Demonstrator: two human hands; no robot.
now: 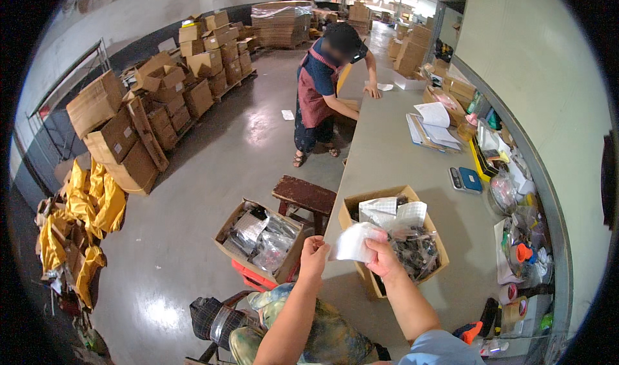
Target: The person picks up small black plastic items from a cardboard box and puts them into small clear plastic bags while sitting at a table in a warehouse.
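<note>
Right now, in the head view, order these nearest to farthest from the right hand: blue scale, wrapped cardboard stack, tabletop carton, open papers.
From the right hand:
1. Tabletop carton: closest, just below.
2. Blue scale: ahead, to the right.
3. Open papers: farther ahead, also right.
4. Wrapped cardboard stack: far background, left.

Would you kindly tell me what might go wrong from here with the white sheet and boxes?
The white sheet in the right hand might crease or slip, as it looks thin.
The cardboard box on the red support beside the table looks filled about to its rim, so clear plastic bags could slide out if it's bumped.
</note>
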